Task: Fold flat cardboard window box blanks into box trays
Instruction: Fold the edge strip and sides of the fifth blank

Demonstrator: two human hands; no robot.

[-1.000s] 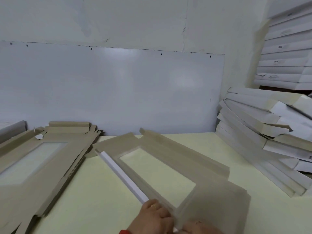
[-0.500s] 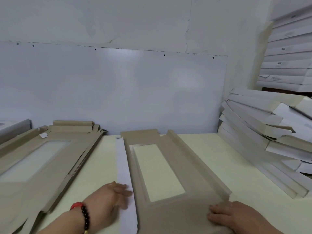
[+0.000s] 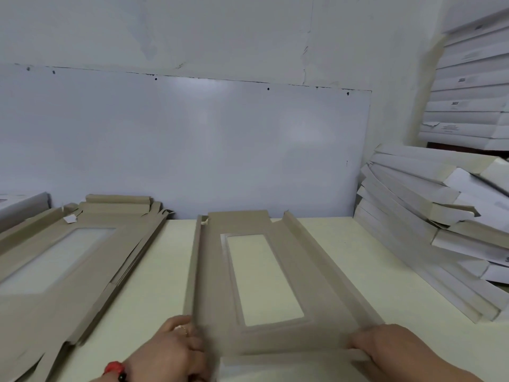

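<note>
I keep one flat grey-brown cardboard window blank (image 3: 264, 282) lengthwise before me on the pale yellow worktop (image 3: 344, 257), so both long flaps fold up evenly. My left hand (image 3: 176, 346) curls its grip round the near left corner; my right hand (image 3: 385, 346) pinches the near flap. One pile of blanks (image 3: 68, 257) waits left, folded white trays (image 3: 440, 216) right, too many to count.

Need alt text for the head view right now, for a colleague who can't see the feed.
Two hands, left hand and right hand, grip the near end of a flat grey-brown cardboard window box blank on a pale yellow table, its long side flaps raised. A pile of flat blanks lies left; stacked white folded boxes stand right.
</note>
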